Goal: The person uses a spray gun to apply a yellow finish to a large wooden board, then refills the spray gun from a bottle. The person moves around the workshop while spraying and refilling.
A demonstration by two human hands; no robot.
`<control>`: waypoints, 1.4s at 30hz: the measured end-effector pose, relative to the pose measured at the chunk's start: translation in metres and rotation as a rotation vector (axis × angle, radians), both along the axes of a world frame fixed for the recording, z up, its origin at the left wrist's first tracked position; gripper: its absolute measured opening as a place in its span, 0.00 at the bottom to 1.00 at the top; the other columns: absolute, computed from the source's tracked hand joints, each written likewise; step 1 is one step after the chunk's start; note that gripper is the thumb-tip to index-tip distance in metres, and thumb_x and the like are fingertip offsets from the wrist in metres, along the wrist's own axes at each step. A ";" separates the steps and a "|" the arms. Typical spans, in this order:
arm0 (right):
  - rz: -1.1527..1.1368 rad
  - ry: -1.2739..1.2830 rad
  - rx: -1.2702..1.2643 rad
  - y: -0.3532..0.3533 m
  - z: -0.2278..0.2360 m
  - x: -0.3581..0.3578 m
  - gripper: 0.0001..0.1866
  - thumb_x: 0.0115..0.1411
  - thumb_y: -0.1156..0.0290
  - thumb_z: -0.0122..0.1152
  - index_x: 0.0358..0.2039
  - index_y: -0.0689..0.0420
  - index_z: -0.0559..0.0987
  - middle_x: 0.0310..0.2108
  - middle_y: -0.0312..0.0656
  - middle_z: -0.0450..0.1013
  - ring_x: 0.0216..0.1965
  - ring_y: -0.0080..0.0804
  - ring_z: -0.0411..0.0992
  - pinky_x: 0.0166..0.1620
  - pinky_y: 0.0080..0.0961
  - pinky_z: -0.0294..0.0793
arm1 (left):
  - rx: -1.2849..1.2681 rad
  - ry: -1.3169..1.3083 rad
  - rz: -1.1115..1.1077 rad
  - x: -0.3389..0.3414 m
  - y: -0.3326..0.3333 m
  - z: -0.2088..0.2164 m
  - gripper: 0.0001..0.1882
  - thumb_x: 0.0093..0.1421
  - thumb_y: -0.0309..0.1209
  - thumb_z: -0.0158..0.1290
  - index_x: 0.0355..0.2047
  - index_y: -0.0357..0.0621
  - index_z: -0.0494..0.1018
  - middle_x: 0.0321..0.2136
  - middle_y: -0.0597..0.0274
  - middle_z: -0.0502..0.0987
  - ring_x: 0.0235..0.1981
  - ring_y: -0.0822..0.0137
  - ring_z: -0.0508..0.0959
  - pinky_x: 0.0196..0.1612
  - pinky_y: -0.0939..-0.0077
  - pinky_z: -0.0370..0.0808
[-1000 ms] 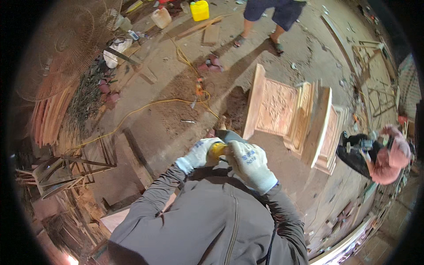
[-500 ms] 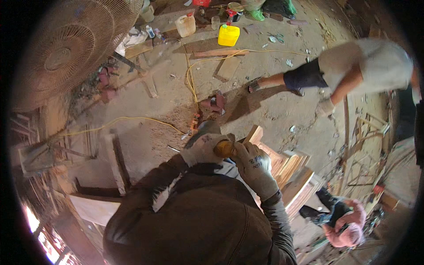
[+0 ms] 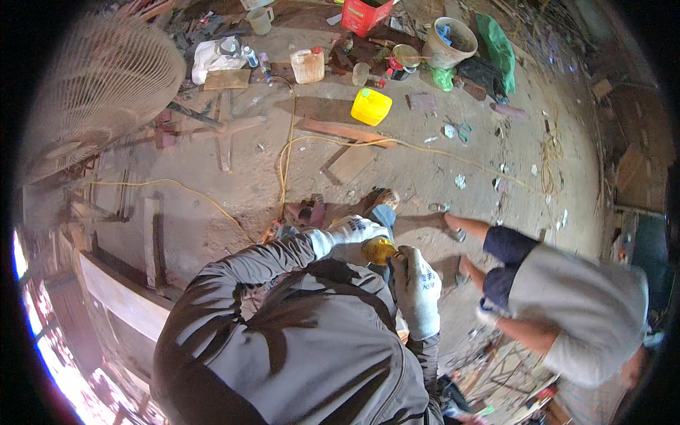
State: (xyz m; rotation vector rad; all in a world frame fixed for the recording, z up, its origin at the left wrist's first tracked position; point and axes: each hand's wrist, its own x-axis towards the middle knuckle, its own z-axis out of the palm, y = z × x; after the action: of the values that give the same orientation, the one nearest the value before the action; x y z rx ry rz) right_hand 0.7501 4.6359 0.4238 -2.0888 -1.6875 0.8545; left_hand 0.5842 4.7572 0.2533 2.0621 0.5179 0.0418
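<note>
A small rounded yellow object [image 3: 378, 250], too unclear to name, sits between my two gloved hands in front of my chest. My left hand [image 3: 347, 237], in a white work glove, reaches across from the left and is closed around its near side. On the other side, the fingers of my right hand [image 3: 419, 289], gloved alike, are bent and pressed together against its right edge. The fingertips of both hands are partly hidden. A bit of blue cloth [image 3: 383, 215] shows just beyond the hands.
A co-worker [image 3: 574, 304] in a grey shirt bends over at the right. A large fan [image 3: 106, 92] stands at the left. Across the dirt floor run a yellow cord [image 3: 432, 151], wooden boards [image 3: 352, 164] and a yellow jug [image 3: 371, 107]. A bucket [image 3: 451, 44] stands farther back.
My view has turned, so the wood stack at the right is mostly out of sight. The co-worker appears lower and nearer. Both hands still hold the yellow object.
</note>
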 end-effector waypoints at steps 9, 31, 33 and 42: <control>0.483 -0.162 0.112 0.168 0.007 0.202 0.19 0.61 0.66 0.65 0.52 0.56 0.78 0.40 0.45 0.76 0.39 0.48 0.76 0.41 0.43 0.77 | -0.089 -0.127 0.321 0.156 0.099 0.027 0.26 0.48 0.30 0.67 0.50 0.49 0.77 0.44 0.51 0.83 0.50 0.46 0.82 0.52 0.53 0.78; 1.020 -0.002 0.168 0.569 -0.007 0.281 0.17 0.64 0.66 0.64 0.54 0.52 0.79 0.40 0.43 0.75 0.37 0.47 0.76 0.38 0.42 0.77 | -0.150 -0.045 0.864 0.229 0.384 0.049 0.31 0.41 0.34 0.71 0.49 0.53 0.76 0.42 0.56 0.82 0.48 0.47 0.81 0.52 0.52 0.77; 1.018 0.167 0.135 0.610 -0.021 0.286 0.17 0.65 0.63 0.65 0.52 0.54 0.77 0.36 0.43 0.75 0.35 0.47 0.76 0.37 0.42 0.77 | -0.080 -0.039 0.940 0.235 0.407 0.039 0.32 0.41 0.34 0.71 0.50 0.53 0.76 0.42 0.55 0.82 0.49 0.47 0.81 0.52 0.52 0.77; 1.471 -0.021 0.009 0.768 -0.013 0.336 0.17 0.62 0.68 0.66 0.50 0.55 0.76 0.45 0.43 0.72 0.46 0.46 0.75 0.44 0.44 0.74 | -0.091 -0.079 1.186 0.314 0.505 0.040 0.27 0.44 0.35 0.71 0.47 0.50 0.77 0.41 0.54 0.83 0.44 0.48 0.83 0.48 0.54 0.78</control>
State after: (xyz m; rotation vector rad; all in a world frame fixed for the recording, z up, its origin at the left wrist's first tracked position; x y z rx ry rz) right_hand 1.0863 5.4038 0.4112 -0.4922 -3.0950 1.0642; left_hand 0.8986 5.2621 0.2938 1.3957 1.5719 0.7658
